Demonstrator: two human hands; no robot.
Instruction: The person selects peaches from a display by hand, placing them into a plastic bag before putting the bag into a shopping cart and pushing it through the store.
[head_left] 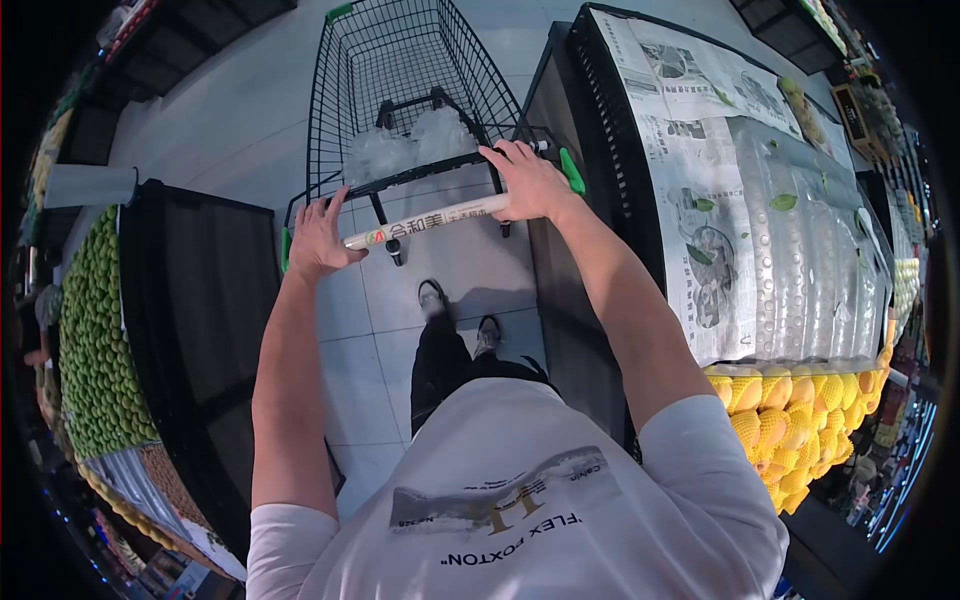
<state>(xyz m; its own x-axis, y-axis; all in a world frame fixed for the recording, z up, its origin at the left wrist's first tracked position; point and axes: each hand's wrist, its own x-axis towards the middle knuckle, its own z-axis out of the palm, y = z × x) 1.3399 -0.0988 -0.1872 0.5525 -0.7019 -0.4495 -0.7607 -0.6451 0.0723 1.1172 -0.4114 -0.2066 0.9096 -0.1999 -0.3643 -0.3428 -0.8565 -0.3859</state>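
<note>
A wire shopping cart with green corner pieces stands in front of me, and clear plastic bags lie at its near end. Its white push handle carries printed characters. My left hand rests at the handle's left end, thumb along the bar and fingers spread forward. At the right end, my right hand is on the bar, its fingers reaching forward over it. The undersides of both palms are hidden.
On the right, a display stand holds newspaper, clear plastic trays and yellow-netted fruit. On the left, a dark stand bears green fruit. Tiled floor runs between the stands.
</note>
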